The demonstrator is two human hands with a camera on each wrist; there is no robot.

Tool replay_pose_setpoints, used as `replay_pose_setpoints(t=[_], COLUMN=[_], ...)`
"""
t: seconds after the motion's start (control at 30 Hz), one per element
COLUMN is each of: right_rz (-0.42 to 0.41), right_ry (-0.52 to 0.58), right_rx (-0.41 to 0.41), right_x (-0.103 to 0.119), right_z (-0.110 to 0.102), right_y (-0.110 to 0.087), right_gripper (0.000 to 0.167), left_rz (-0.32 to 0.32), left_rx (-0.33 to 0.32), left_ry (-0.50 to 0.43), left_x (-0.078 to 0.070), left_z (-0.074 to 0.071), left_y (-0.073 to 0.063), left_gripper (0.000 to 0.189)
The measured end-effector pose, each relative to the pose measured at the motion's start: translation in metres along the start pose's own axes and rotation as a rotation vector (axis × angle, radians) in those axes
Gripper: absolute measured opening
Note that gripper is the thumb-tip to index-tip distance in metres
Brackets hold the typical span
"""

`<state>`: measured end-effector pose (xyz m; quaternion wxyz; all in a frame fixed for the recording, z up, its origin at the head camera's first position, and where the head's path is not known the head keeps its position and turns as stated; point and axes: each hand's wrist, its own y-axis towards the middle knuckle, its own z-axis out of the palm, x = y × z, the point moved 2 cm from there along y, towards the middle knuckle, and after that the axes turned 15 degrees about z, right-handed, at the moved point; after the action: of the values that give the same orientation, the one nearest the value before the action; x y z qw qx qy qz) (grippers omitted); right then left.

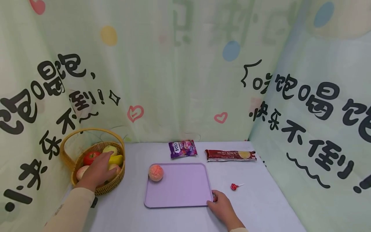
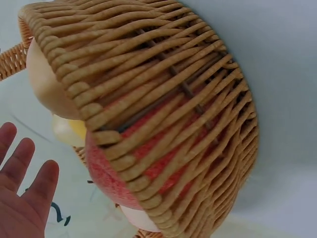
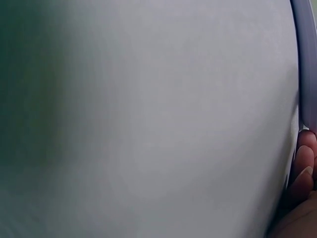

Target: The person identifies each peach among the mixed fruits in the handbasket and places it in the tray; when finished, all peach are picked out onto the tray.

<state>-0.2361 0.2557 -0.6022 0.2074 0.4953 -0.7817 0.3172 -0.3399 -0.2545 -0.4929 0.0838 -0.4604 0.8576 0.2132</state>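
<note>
At the left, a wicker basket (image 1: 116,183) holds fruit: a red apple (image 1: 91,158), a yellow banana (image 1: 116,159) and several round fruits. My left hand (image 1: 99,170) is over the basket, and in the left wrist view its fingers (image 2: 43,186) are extended beside the rim with nothing between them. A purple tray (image 1: 179,187) lies flat on the table with a pinkish-orange peach-like fruit (image 1: 156,172) in its far left corner. With thumb and fingers my right hand (image 1: 222,206) grips the tray's near right corner; the right wrist view shows only its fingertips by the tray edge.
Behind the tray lies a purple snack bag (image 1: 183,149). A long dark red biscuit packet (image 1: 231,155) is at the back right, and a red lollipop (image 1: 234,186) lies right of the tray. Printed curtains (image 1: 179,80) enclose the white table (image 1: 261,206).
</note>
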Motion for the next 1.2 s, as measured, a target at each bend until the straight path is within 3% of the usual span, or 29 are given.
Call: replay_pose_setpoints(t=[0.23, 0.57, 0.83, 1.03, 1.2], right_rz=[-0.016, -0.004, -0.008, -0.016, -0.031], right_ry=[0.005, -0.005, 0.003, 0.005, 0.006], right_rx=[-0.014, -0.02, -0.016, -0.025, -0.032], right_x=[-0.001, 0.001, 0.001, -0.001, -0.001], right_z=[0.0, -0.001, 0.001, 0.001, 0.001], right_y=[0.001, 0.0, 0.0, 0.002, 0.001], right_gripper=[0.055, 0.058, 0.058, 0.057, 0.057], left_rz=[-0.04, -0.028, -0.081, -0.06, -0.046], left_rx=[0.027, 0.093, 0.163, 0.148, 0.16], left_ry=[-0.015, -0.015, -0.032, -0.037, -0.033], left_x=[0.006, 0.019, 0.026, 0.029, 0.032], left_z=[0.004, 0.012, 0.017, 0.02, 0.025], left_y=[-0.004, -0.004, -0.006, -0.007, -0.01], left_gripper=[0.077, 0.078, 0.079, 0.076, 0.062])
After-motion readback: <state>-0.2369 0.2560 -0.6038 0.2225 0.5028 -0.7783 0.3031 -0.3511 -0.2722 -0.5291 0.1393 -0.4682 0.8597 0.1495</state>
